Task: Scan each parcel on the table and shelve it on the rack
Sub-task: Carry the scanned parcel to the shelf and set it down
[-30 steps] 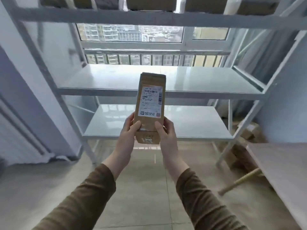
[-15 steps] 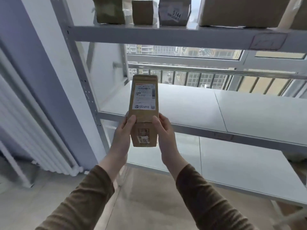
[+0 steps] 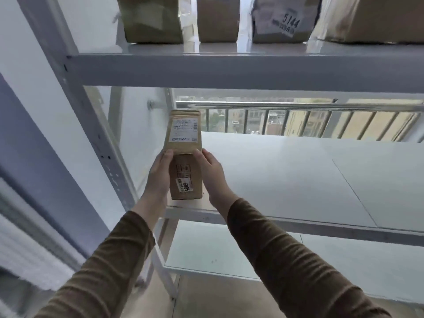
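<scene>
White steel rack (image 3: 229, 72) fills the view, with a barred window (image 3: 298, 120) behind it and grey floor below.

Task item: a narrow brown cardboard parcel (image 3: 184, 154), held long-axis away from the person over the left front corner of the middle shelf (image 3: 286, 175). Its near end sits just above or on the shelf's front lip; contact cannot be confirmed. A white shipping label (image 3: 184, 130) faces up on the far half. A small sticker reading 6085 (image 3: 184, 184) is on the near half.

Left hand (image 3: 159, 177) holds the parcel's left long side, fingers curled up onto the top edge. Right hand (image 3: 212, 174) holds the right long side likewise, thumb on top. Both grips are narrow, clamped to the box width. Brown sleeves cover both forearms.

Handling judgement: box looks rigid, corners crisp, walls not bowing under the fingers. Probably light, since it is held out at arm's reach without visible strain. Cardboard is matte, so slip risk is low. Best hold is the one in use: opposing long sides near mid-length. That keeps both labels uncovered.

Surroundings: the upper shelf (image 3: 252, 52) carries four parcels in a row, one marked 5144 (image 3: 281, 19). The middle shelf shows no other parcels in view. The lower shelf (image 3: 218, 260) is partly visible beneath. Step in hand appears to be shelving, placement not yet finished.
</scene>
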`<state>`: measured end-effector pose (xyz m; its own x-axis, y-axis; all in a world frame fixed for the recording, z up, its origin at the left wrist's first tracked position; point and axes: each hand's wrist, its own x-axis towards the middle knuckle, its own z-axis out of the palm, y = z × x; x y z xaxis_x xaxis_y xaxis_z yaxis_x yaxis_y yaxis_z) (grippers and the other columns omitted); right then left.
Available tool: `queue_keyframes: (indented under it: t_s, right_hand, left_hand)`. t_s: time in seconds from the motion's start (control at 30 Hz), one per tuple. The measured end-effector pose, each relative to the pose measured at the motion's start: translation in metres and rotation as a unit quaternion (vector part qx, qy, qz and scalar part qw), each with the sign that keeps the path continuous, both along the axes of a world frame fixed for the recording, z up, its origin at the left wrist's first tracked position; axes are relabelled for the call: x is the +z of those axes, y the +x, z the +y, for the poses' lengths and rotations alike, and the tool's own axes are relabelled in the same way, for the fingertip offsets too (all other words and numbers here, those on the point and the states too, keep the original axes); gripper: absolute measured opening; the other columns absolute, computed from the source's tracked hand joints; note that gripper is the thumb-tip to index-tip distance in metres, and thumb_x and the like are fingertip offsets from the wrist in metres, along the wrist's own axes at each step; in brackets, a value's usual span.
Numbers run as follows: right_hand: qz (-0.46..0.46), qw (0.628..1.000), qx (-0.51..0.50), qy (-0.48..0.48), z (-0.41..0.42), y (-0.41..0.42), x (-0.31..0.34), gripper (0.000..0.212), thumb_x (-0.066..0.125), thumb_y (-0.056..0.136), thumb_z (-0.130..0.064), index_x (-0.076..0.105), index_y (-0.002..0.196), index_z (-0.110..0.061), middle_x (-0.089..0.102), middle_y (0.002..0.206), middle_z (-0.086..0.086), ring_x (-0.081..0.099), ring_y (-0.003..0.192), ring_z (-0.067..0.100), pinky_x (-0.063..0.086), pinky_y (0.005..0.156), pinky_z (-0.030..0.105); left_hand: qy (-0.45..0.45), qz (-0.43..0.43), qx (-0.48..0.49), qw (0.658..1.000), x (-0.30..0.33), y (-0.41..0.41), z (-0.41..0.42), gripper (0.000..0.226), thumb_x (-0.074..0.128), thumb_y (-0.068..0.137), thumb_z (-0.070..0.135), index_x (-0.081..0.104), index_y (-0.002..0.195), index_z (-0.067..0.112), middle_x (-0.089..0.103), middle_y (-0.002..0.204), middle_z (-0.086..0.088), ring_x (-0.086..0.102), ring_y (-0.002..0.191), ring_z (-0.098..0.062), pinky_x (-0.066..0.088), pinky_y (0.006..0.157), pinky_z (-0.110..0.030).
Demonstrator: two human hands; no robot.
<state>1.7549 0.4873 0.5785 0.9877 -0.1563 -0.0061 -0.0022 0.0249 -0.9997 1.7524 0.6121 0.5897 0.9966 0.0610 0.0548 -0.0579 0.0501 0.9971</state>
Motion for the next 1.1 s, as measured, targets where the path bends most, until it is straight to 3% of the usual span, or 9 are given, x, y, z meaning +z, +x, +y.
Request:
queue_keyframes:
  t_s: [0.13, 0.27, 0.5, 0.57, 0.63, 0.7, 0.83, 0.93, 1.1]
  right_hand:
    - [0.014, 1.0, -0.02, -0.014, 0.026, 0.053, 0.001, 0.05, 0.053, 0.088, -0.06, 0.07, 0.12, -0.026, 0.076, 0.112, -0.003, 0.072, 0.105, 0.019, 0.057, 0.1, 0.05]
    - [0.023, 0.999, -0.046, -0.01, 0.047, 0.09, -0.002, 0.051, 0.054, 0.09, -0.059, 0.07, 0.123, -0.025, 0.076, 0.114, -0.003, 0.072, 0.107, 0.017, 0.057, 0.101, 0.048]
    - [0.024, 0.994, -0.11, -0.001, 0.068, 0.122, -0.01, 0.064, 0.057, 0.081, -0.075, 0.069, 0.124, -0.028, 0.076, 0.116, -0.004, 0.072, 0.109, 0.019, 0.058, 0.099, 0.049]
    - [0.025, 0.992, -0.123, -0.006, 0.068, 0.121, -0.012, 0.073, 0.058, 0.083, -0.075, 0.063, 0.136, -0.025, 0.073, 0.126, -0.003, 0.07, 0.114, 0.017, 0.057, 0.101, 0.044]
    - [0.018, 0.991, -0.133, -0.027, 0.064, 0.117, -0.01, 0.071, 0.058, 0.094, -0.066, 0.053, 0.148, -0.02, 0.061, 0.144, -0.003, 0.06, 0.127, 0.014, 0.049, 0.105, 0.034]
    - [0.006, 0.987, -0.154, -0.039, 0.055, 0.11, -0.01, 0.062, 0.058, 0.101, -0.054, 0.049, 0.151, -0.018, 0.053, 0.151, -0.004, 0.052, 0.133, 0.015, 0.042, 0.105, 0.029]
    - [-0.018, 0.972, -0.227, -0.064, 0.02, 0.074, -0.013, 0.048, 0.058, 0.103, -0.046, 0.053, 0.142, -0.019, 0.055, 0.146, -0.004, 0.054, 0.13, 0.017, 0.047, 0.106, 0.032]
    - [-0.019, 0.951, -0.3, -0.065, -0.023, 0.027, -0.018, 0.042, 0.059, 0.103, -0.045, 0.055, 0.139, -0.022, 0.057, 0.142, -0.007, 0.055, 0.127, 0.015, 0.047, 0.102, 0.03]
    - [-0.002, 0.9, -0.431, -0.07, -0.105, -0.082, -0.027, 0.039, 0.059, 0.104, -0.044, 0.054, 0.136, -0.023, 0.058, 0.141, -0.007, 0.055, 0.125, 0.012, 0.043, 0.084, 0.015]
  left_hand:
    - [-0.013, 0.011, -0.027, 0.999, -0.004, 0.061, 0.025, 0.038, 0.037, 0.111, 0.032, 0.061, 0.137, 0.019, 0.071, 0.114, -0.002, 0.069, 0.079, 0.007, 0.052, 0.059, -0.01]
    - [-0.042, 0.029, -0.046, 0.998, -0.011, 0.111, 0.045, 0.036, 0.042, 0.109, 0.036, 0.062, 0.133, 0.019, 0.072, 0.121, -0.008, 0.072, 0.095, -0.006, 0.055, 0.064, -0.015]
    - [-0.032, 0.022, -0.022, 0.999, -0.023, 0.154, 0.052, 0.044, 0.044, 0.107, 0.047, 0.049, 0.142, 0.021, 0.067, 0.125, -0.002, 0.062, 0.121, -0.024, 0.057, 0.088, -0.035]
    - [0.079, -0.056, 0.034, 0.995, -0.026, 0.156, 0.051, 0.055, 0.045, 0.102, 0.054, 0.037, 0.149, 0.027, 0.053, 0.144, 0.002, 0.048, 0.136, -0.022, 0.047, 0.11, -0.05]
    - [0.177, -0.182, 0.085, 0.963, -0.021, 0.153, 0.047, 0.051, 0.049, 0.104, 0.039, 0.034, 0.151, 0.027, 0.04, 0.155, 0.002, 0.033, 0.145, -0.021, 0.036, 0.118, -0.058]
    - [0.209, -0.293, 0.097, 0.928, -0.014, 0.146, 0.036, 0.051, 0.054, 0.103, 0.024, 0.038, 0.151, 0.018, 0.037, 0.158, -0.005, 0.03, 0.148, -0.024, 0.033, 0.119, -0.057]
    - [0.193, -0.391, 0.056, 0.898, -0.008, 0.11, -0.009, 0.048, 0.061, 0.102, 0.021, 0.048, 0.145, 0.007, 0.046, 0.155, -0.014, 0.038, 0.145, -0.025, 0.021, 0.127, -0.039]
    - [0.136, -0.337, -0.078, 0.928, -0.023, 0.08, -0.054, 0.05, 0.059, 0.1, 0.017, 0.046, 0.147, 0.009, 0.049, 0.15, -0.003, 0.043, 0.141, -0.02, 0.032, 0.12, -0.049]
    - [0.089, -0.158, -0.234, 0.955, -0.051, 0.008, -0.141, 0.048, 0.059, 0.1, 0.022, 0.047, 0.146, 0.018, 0.05, 0.147, 0.008, 0.045, 0.137, -0.009, 0.036, 0.119, -0.045]
